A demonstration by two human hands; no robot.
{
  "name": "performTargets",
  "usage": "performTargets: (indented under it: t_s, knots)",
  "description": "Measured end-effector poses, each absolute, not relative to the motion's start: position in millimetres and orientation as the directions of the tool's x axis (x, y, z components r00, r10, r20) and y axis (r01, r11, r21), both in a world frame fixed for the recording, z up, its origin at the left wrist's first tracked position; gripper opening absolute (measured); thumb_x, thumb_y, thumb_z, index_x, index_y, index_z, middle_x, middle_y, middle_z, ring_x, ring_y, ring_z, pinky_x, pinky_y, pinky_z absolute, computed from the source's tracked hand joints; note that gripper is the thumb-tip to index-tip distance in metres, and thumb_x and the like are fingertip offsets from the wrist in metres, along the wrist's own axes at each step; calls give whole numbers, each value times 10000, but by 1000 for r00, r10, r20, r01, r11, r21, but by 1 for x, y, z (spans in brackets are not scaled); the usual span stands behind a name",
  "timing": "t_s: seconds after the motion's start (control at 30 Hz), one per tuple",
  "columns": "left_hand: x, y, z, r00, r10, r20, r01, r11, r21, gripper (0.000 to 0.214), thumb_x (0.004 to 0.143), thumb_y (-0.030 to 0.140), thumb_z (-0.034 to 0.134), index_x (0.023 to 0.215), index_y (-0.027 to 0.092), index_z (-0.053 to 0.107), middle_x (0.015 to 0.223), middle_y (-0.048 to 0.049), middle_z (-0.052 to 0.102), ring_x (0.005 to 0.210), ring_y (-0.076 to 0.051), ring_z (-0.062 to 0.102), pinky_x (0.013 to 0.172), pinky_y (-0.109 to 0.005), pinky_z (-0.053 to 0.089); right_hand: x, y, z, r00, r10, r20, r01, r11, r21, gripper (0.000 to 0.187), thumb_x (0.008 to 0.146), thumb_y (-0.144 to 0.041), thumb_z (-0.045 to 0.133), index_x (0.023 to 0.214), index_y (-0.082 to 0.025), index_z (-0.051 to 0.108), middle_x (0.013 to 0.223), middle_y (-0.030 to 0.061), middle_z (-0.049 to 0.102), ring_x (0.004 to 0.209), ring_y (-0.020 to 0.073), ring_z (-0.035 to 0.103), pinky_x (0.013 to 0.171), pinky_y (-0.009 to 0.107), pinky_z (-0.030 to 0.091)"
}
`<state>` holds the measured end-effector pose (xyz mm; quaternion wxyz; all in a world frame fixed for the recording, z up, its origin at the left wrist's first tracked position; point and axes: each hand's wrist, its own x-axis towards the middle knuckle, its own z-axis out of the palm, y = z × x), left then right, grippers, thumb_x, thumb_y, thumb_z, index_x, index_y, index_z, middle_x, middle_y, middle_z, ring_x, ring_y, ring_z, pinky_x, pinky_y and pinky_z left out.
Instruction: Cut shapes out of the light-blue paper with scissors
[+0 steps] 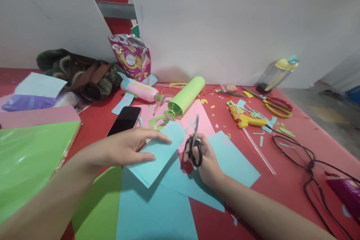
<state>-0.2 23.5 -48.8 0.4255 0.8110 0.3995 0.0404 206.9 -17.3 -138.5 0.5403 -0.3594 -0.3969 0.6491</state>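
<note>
A light-blue piece of paper point(161, 150) with a rounded far end is tilted above the table. My left hand point(135, 144) grips it from the left, thumb and index finger lying across its top face; the other fingers are mostly hidden. To the right, my right hand point(206, 159) has its fingers through the black handles of small scissors point(195, 140). The blades point up and away, look closed, and stand apart from the paper. Larger light-blue sheets point(154, 213) lie below, and a pink sheet point(201, 120) is partly covered beyond them.
Past my hands lie a green-wrapped bottle point(187, 95), a pink-wrapped bottle point(139, 90) and a phone point(125, 120). On the right are a yellow glue gun point(246, 118) with its black cable point(311, 165), larger scissors point(277, 107) and scattered scraps. A snack bag point(131, 56) leans against the wall.
</note>
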Motion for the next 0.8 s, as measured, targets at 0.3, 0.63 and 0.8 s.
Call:
performTargets:
  t_s: [0.3, 0.63, 0.8]
  knots:
    - [12, 21, -53, 790, 504, -350, 576, -416, 703, 426, 725, 206, 520, 1150, 240, 517, 938, -13, 578, 580, -96, 438, 559, -175, 374, 207, -16, -140, -80, 990, -117, -423, -140, -895, 298, 621, -140, 654, 838, -231, 470, 674, -75, 461, 555, 57, 447, 502, 176, 370]
    - [5, 30, -69, 846, 412, -338, 497, -380, 780, 404, 699, 247, 577, 1104, 242, 571, 909, -20, 594, 598, -117, 462, 529, -183, 346, 206, -19, -130, -263, 944, -198, -252, -265, -931, 356, 580, -93, 589, 843, -232, 393, 514, -143, 382, 308, 18, 345, 320, 152, 320]
    - [5, 33, -71, 857, 381, -346, 483, -365, 796, 323, 721, 216, 569, 1040, 233, 614, 913, -11, 628, 603, -105, 473, 526, -175, 341, 205, -19, -132, -259, 947, -191, -263, -260, -929, 345, 586, -93, 580, 827, -233, 376, 503, -157, 385, 289, 13, 369, 320, 148, 349]
